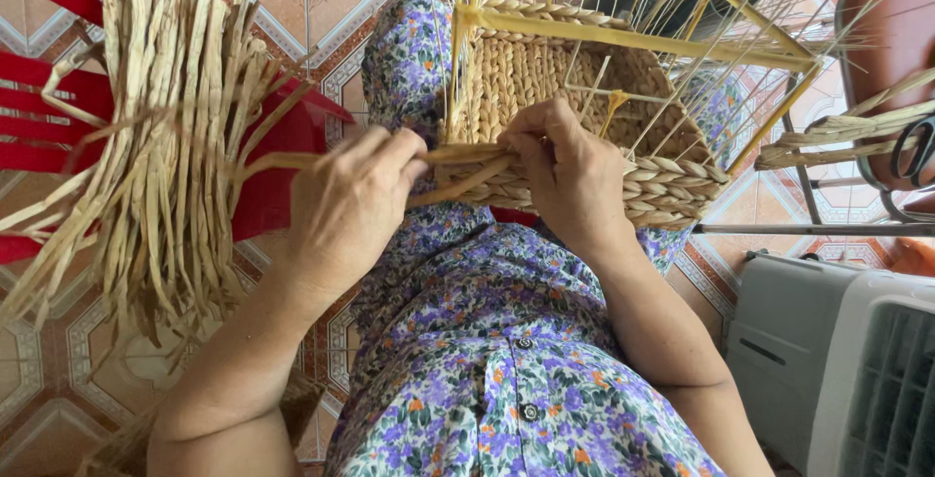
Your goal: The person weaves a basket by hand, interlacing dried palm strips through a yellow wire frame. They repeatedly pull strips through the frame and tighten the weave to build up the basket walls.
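I saw a tan basket (575, 117) on a yellow frame (633, 39), purple floral dress (487, 341), red chair (39, 107).

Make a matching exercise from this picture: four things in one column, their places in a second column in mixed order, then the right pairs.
Things:
1. half-woven basket
2. bundle of dried straw
3. scissors
4. grey plastic appliance

Places:
A. bottom right, on the tiled floor
B. on the lap, under the right hand
C. far right edge, on a chair seat
D. draped over the red plastic chair, beside the left hand

Pairs: 1-B, 2-D, 3-C, 4-A
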